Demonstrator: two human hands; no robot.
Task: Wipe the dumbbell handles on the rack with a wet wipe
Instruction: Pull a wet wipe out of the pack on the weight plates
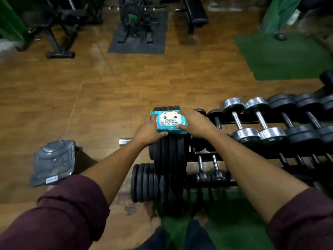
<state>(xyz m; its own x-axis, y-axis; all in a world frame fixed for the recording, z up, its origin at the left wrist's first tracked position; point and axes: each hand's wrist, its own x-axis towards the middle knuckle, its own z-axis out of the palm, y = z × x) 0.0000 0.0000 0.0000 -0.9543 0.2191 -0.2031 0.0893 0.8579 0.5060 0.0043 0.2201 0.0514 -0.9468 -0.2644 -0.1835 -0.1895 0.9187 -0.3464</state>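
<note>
Blue wipes pack [169, 121] lying flat on top of a stack of black weight plates [168, 154] standing on edge, label up. Second, lower row of plates [144, 183] just left of and below that stack, nearer the camera. Short chrome bar end [124, 141] poking out left of the stack, partly behind the left wrist. Dumbbell rack [239, 156] running away to the right of the stack: small black dumbbells [216, 116] nearest it, then two chrome ones [237, 120], then larger black ones [288, 120] further right, handles bare and clear of both hands. Lower tier of the rack below with thin-handled dumbbells [209, 170]. Grey scale-like slab [54, 161] on the wooden floor [108, 91] well left of the stack. Green mat [281, 56] and dark gym machines [140, 20] far beyond the stack, blurred.

Left hand [148, 131] against the pack's left edge, fingers loosely curved, thumb touching its near corner; right hand [195, 124] draped over the pack's right end, fingers curled across the top, thumb lying on its front face. Pack gripped between the two hands while resting on the plates. Both forearms bare and stretched forward, maroon sleeves [72, 204] pushed up to the elbows
</note>
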